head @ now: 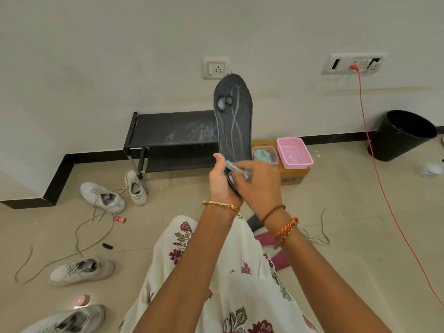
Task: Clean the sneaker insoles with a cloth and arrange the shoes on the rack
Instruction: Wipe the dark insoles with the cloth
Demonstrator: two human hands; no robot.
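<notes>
A dark grey insole (pixel 232 116) with pale wavy marks and a worn patch near its toe stands upright in front of me. My left hand (pixel 222 182) grips its heel end. My right hand (pixel 258 182) presses a small grey cloth (pixel 236 168) against the heel end. A low black shoe rack (pixel 173 133) stands against the wall behind the insole, its top shelf streaked with white. Several white sneakers lie on the floor at left, such as one (pixel 103 197) near the rack and one (pixel 81 270) closer to me.
A pink basket (pixel 294 152) and a clear tub (pixel 265 155) sit on a cardboard box (pixel 293 176) right of the rack. A black bin (pixel 401 135) stands at right. An orange cable (pixel 374 159) runs from the wall socket across the floor. Loose laces (pixel 79 234) lie about.
</notes>
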